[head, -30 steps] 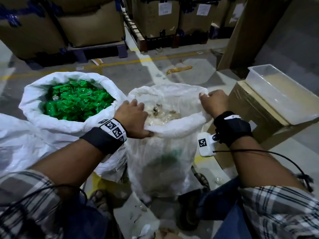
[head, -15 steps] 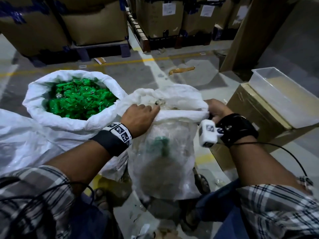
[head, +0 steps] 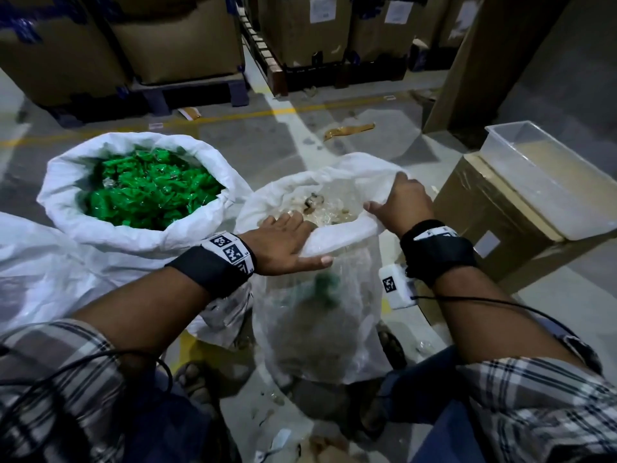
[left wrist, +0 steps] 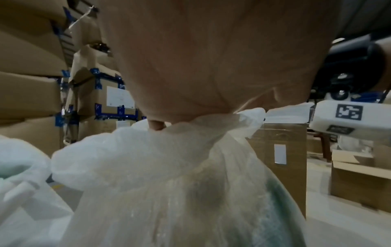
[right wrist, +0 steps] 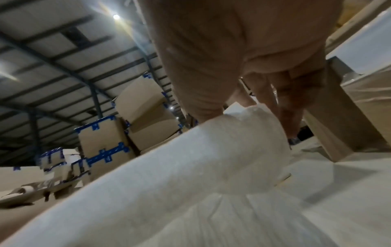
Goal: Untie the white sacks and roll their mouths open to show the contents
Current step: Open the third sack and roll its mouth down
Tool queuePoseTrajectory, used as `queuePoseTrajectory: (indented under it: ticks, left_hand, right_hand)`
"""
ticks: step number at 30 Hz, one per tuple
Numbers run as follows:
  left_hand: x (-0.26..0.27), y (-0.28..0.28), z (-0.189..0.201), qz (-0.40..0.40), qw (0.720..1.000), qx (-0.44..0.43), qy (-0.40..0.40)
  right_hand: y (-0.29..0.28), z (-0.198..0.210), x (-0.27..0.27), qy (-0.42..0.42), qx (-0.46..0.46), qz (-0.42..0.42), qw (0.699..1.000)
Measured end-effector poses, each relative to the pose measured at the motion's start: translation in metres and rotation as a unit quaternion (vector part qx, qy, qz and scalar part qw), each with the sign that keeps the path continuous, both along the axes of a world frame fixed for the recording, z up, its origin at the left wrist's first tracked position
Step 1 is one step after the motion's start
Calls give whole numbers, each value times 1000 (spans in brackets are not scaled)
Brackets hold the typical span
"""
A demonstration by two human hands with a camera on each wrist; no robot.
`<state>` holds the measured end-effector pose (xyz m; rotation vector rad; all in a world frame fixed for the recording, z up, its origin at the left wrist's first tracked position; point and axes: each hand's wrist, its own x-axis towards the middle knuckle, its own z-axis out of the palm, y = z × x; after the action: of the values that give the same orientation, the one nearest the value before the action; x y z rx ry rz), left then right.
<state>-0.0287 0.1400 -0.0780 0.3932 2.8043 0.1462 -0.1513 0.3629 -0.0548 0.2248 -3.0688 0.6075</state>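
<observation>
**Both hands on the rim of the near sack**

A person stands over two white sacks on the warehouse floor. The near sack (head: 320, 315) sits right in front of them, between their feet, its mouth already turned down into a thick roll. The left hand (head: 283, 240) lies over the near-left part of that roll, fingers reaching inside the mouth and the thumb stretched along the outside, clamping the rolled edge between them. The right hand (head: 402, 203) grips the right side of the rim, fingers curled over the cloth and thumb pointing in across the opening. Inside lie pale, clear-wrapped pieces (head: 317, 208), too dim to make out.

To the left and slightly farther off, touching the near sack, stands the other sack (head: 140, 235), its mouth rolled wide open over a heap of green packets (head: 150, 192).

On the right a cardboard box (head: 494, 215) carries a clear plastic tub (head: 547, 168). Stacked cartons (head: 180, 38) line the far side on pallets.
</observation>
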Motion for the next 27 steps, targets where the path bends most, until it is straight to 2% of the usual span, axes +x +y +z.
queuePoseTrajectory:
  ticks: [2,5,8,9,10,12,13,14,17,19,21,22,23,25,26,27]
  left_hand:
    - [0,0,-3,6,1000,3,9]
    - [-4,-3,-2,-17,995,-18,96]
    - [-10,-8,7,-39,983,-58,171]
    - [-11,-9,10,-44,980,-63,184]
    - [-11,-9,13,-49,978,-59,193]
    - [-10,-11,18,-52,974,-50,216]
    - [-9,-13,22,-49,969,-50,236]
    - [-8,-17,24,-40,963,-51,263]
    - [-12,-29,28,-1,936,-85,343]
    - [-15,-35,24,25,924,-115,364]
    - [-13,-38,17,38,922,-135,361]
    - [-11,-39,12,39,924,-141,354]
    - [-9,-41,6,36,927,-145,344]
    - [-4,-41,-6,23,939,-153,308]
    - [-2,-39,-12,17,944,-156,291]
    - [-1,-36,-16,11,948,-159,276]
  right_hand:
    - [4,0,-8,-37,-39,-29,998]
    - [4,0,-12,-111,-113,-68,985]
    - [0,6,-11,-185,-244,-108,946]
    - [0,10,-10,-202,-320,-124,917]
    - [1,14,-8,-229,-410,-141,872]
    - [7,23,-1,-323,-567,-153,743]
    - [10,27,2,-363,-613,-157,684]
    - [13,30,3,-389,-635,-166,647]
    - [24,33,1,-438,-667,-166,580]
    - [26,35,0,-453,-676,-146,563]
    - [22,33,3,-447,-654,-133,595]
    - [18,32,5,-429,-625,-138,637]
    - [14,29,6,-395,-574,-142,702]
    - [7,18,11,-275,-380,-138,872]
    - [5,10,11,-195,-267,-127,935]
    - [3,4,14,-127,-181,-104,970]
